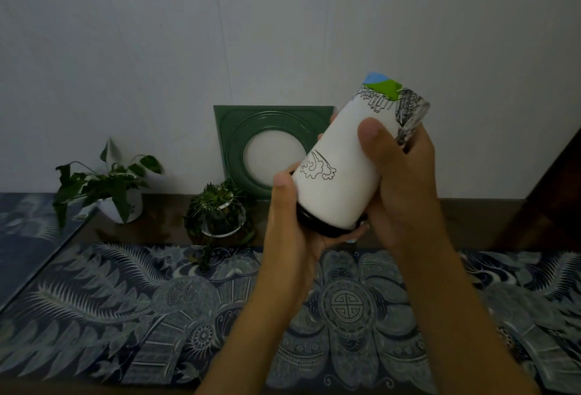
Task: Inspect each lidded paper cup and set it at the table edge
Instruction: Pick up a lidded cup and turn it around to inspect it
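A tall white paper cup with black line drawings and a blue-green patch near its base is held upside down and tilted in the air above the table. Its black lid points down toward me. My left hand cups the lid end from below and the left. My right hand wraps the cup's side, thumb across the white wall. No other cup is in view.
A blue patterned cloth covers the table. At the back stand a leafy plant in a white pot, a small plant in a glass bowl and a green square frame leaning on the wall. Dark wooden furniture rises at right.
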`<state>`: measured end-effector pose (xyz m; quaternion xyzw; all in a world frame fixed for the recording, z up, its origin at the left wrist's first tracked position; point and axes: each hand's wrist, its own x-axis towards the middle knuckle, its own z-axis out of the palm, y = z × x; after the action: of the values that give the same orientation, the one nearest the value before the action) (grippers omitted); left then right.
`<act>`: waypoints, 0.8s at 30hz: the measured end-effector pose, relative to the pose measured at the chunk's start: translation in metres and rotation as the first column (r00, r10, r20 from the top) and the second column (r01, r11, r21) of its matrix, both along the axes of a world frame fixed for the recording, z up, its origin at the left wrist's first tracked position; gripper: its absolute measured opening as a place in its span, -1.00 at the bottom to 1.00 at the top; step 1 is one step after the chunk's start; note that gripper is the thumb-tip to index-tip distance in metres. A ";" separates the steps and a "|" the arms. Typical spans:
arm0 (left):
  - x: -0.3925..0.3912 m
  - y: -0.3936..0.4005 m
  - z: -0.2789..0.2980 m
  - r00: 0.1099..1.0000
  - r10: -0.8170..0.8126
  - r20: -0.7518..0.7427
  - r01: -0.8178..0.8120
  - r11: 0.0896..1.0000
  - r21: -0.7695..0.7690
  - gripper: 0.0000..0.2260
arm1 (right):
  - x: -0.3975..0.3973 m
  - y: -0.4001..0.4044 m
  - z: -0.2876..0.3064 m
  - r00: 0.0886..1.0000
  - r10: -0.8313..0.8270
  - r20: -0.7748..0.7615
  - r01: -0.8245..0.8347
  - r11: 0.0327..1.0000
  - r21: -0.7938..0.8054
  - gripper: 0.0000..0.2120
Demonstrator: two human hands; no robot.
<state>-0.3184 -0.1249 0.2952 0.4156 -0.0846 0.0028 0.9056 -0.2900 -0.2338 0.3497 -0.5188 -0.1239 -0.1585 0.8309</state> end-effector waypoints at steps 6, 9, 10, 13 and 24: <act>0.000 -0.002 -0.004 0.984 0.169 0.063 -0.173 0.982 0.069 -0.57 | -0.002 0.003 0.000 1.000 -0.005 -0.005 0.005 1.000 0.031 -0.49; 0.001 0.004 -0.001 0.997 0.014 -0.069 -0.011 0.999 0.039 -0.48 | -0.003 -0.001 0.000 0.998 0.060 -0.018 -0.059 0.998 0.033 -0.44; 0.002 0.006 0.000 0.993 -0.059 -0.106 0.062 0.998 0.025 -0.37 | -0.003 -0.002 0.001 0.997 0.081 -0.019 -0.081 0.997 0.020 -0.43; 0.006 0.011 0.000 0.951 -0.263 -0.162 0.262 0.965 -0.029 -0.24 | -0.002 -0.005 0.001 0.991 0.131 -0.025 -0.131 0.991 0.000 -0.41; 0.006 0.002 -0.008 0.953 0.268 0.144 -0.297 0.922 0.248 -0.53 | -0.002 0.000 -0.001 0.998 0.055 0.020 -0.057 0.992 0.108 -0.59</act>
<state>-0.3125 -0.1234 0.2875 0.5409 -0.0717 0.1442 0.8255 -0.2918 -0.2340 0.3484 -0.4676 -0.1366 -0.1459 0.8610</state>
